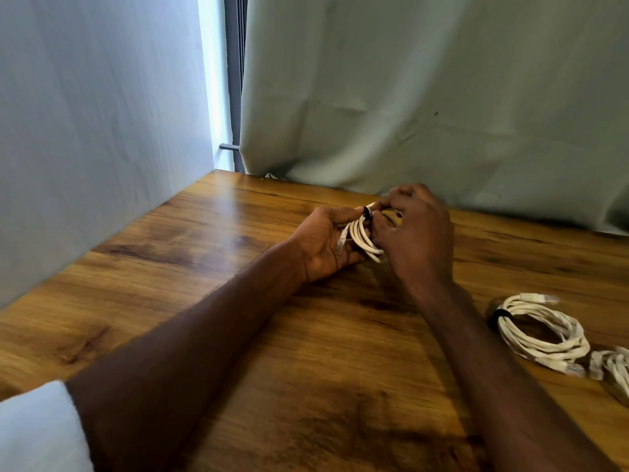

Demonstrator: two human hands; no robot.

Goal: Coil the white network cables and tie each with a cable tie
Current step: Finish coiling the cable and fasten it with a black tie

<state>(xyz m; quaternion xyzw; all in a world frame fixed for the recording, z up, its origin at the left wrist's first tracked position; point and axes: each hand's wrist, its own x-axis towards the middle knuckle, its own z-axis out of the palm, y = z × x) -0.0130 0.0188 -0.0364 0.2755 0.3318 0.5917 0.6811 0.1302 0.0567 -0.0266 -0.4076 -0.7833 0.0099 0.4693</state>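
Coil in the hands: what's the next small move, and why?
Probably cinch the black tie snug. The left hand cradles the white coil while the right hand pinches at the tie on its top edge. The finished coil on the table already wears its black tie.

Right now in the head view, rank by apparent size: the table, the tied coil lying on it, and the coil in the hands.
1. Wooden table
2. Tied coil lying at right
3. Held coil, partly hidden by the right hand and farther away, so uncertain.
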